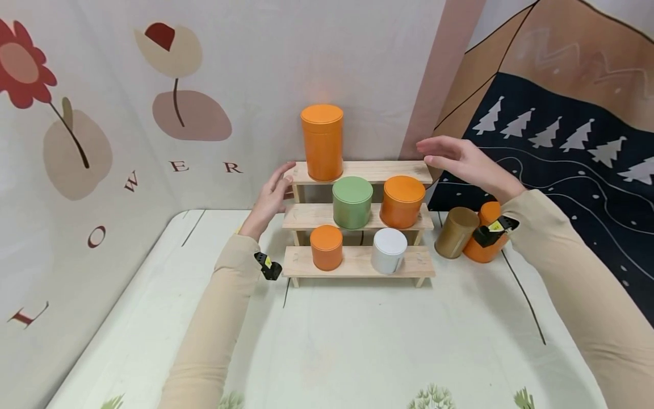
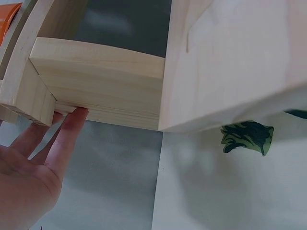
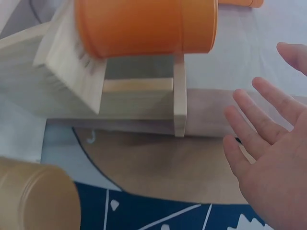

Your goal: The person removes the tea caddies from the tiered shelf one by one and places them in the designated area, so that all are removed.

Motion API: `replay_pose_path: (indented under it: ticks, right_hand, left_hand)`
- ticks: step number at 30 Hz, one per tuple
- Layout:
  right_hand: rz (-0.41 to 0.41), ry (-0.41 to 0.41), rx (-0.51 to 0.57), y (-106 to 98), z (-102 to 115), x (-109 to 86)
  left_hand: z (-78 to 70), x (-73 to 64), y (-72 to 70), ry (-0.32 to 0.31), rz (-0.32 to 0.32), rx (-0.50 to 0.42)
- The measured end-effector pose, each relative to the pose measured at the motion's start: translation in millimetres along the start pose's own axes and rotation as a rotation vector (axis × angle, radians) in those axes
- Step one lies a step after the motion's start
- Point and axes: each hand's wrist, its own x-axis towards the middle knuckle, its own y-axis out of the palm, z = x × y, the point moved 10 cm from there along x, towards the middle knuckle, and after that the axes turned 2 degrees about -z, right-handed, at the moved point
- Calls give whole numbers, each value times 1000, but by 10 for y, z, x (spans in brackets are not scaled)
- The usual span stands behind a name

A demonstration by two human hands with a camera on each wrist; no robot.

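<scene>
A three-tier wooden display stand [image 1: 378,169] holds lidded tins. On its top step is a tall orange tin [image 1: 323,145]. The middle step bears a green tin [image 1: 352,205] and an orange tin [image 1: 402,205]; a small orange tin [image 1: 326,250] and a white tin [image 1: 389,253] sit on the lowest. My left hand [image 1: 269,200] is at the stand's upper left end, and its fingertips touch the wood in the left wrist view. With fingers extended and nothing held, my right hand [image 3: 278,139] hovers beyond the top step's right end, apart from the wood.
Right of the stand, a gold tin [image 1: 456,233] stands beside an orange tin [image 1: 480,253], which my right wrist camera partly hides. A printed cloth [image 1: 265,85] hangs behind and at the left. Pale cloth [image 1: 347,335] covers the table in front.
</scene>
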Motion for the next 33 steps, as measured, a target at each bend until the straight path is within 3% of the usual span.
replay_pose_path:
  ticks: [18, 26, 33]
  right_hand:
    - [15, -62, 49, 221, 326, 400]
    - [38, -129, 68, 414, 599, 597]
    - [14, -183, 109, 503, 821, 692]
  left_hand:
    - [2, -4, -3, -3, 1, 3]
    - [4, 31, -69, 5, -12, -5]
    - [6, 62, -29, 14, 7, 1]
